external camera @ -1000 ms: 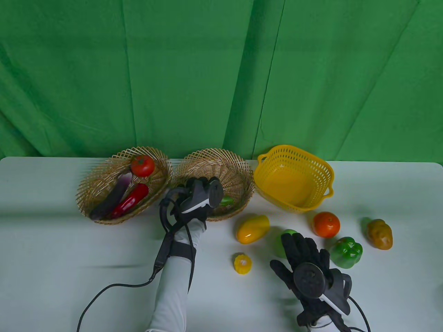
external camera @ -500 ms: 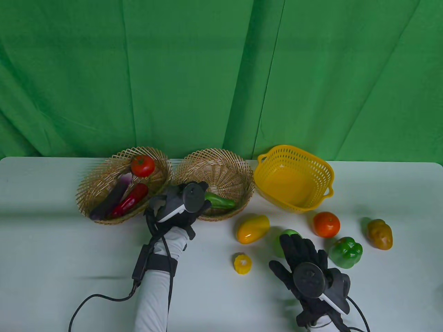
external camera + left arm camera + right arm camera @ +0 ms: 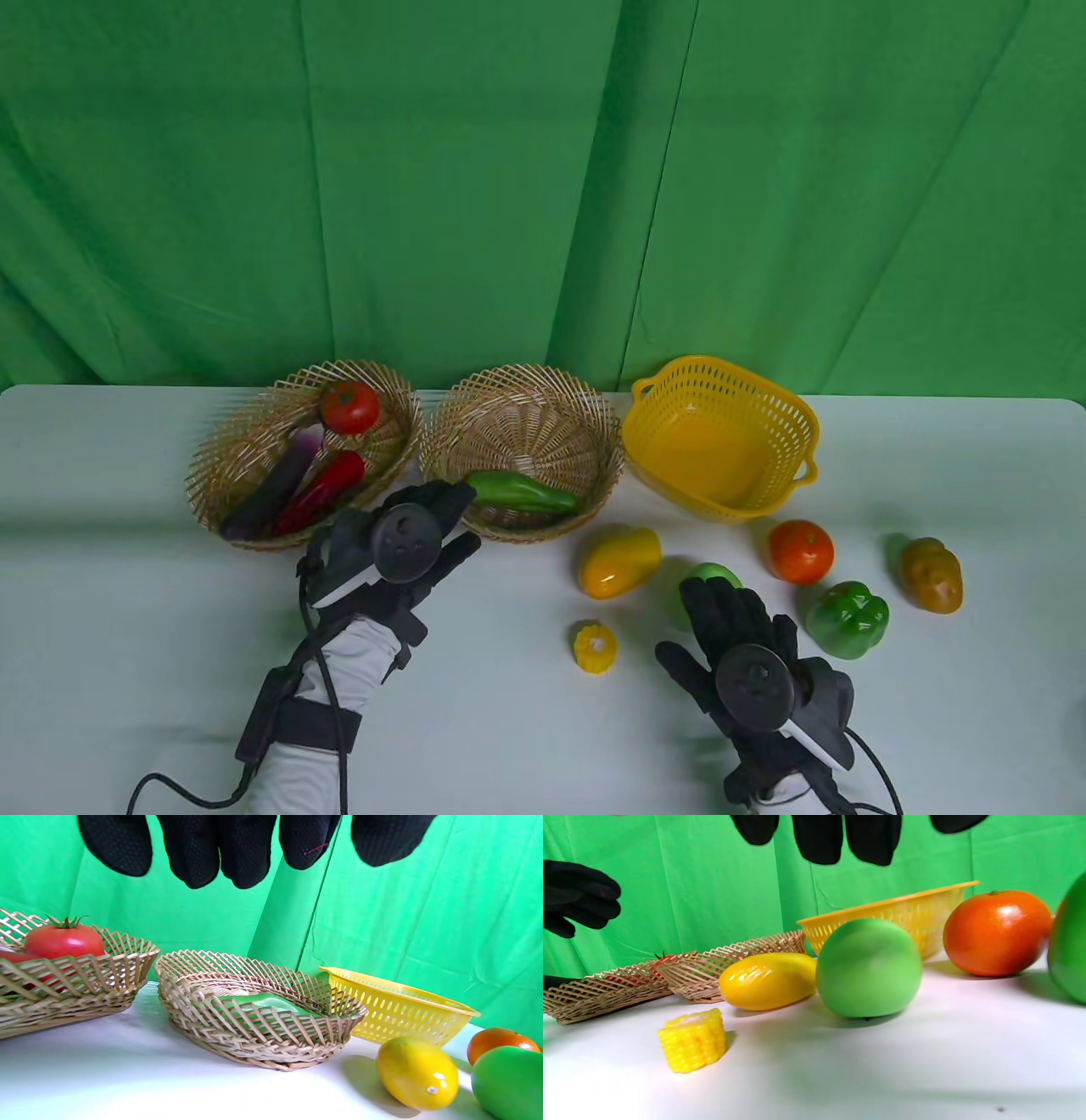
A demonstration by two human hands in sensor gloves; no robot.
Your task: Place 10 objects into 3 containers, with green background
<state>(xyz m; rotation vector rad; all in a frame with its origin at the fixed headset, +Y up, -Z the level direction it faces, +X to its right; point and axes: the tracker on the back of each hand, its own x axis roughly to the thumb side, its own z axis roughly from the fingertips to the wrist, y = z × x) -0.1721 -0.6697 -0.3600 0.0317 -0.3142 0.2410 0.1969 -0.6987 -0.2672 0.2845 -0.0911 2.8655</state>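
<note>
My left hand (image 3: 441, 531) is open and empty, just in front of the middle wicker basket (image 3: 585, 416), where a green pepper (image 3: 519, 492) lies. The left wicker basket (image 3: 246, 424) holds a tomato (image 3: 349, 407), an eggplant (image 3: 276, 494) and a red pepper (image 3: 321, 493). The yellow plastic basket (image 3: 797, 416) is empty. My right hand (image 3: 721, 611) is open, fingers spread flat just before a green apple (image 3: 711, 573), also in the right wrist view (image 3: 869, 968). A yellow mango (image 3: 619, 561), a corn piece (image 3: 595, 647), an orange (image 3: 800, 550), a green bell pepper (image 3: 848, 620) and a potato (image 3: 931, 574) lie on the table.
A green cloth backdrop (image 3: 543, 187) hangs behind the white table (image 3: 127, 594). A black cable (image 3: 182, 794) trails from my left forearm at the bottom edge.
My left hand has let go of the green pepper in the middle basket and drawn back towards the lower left, fingers open. My right hand has barely moved.
</note>
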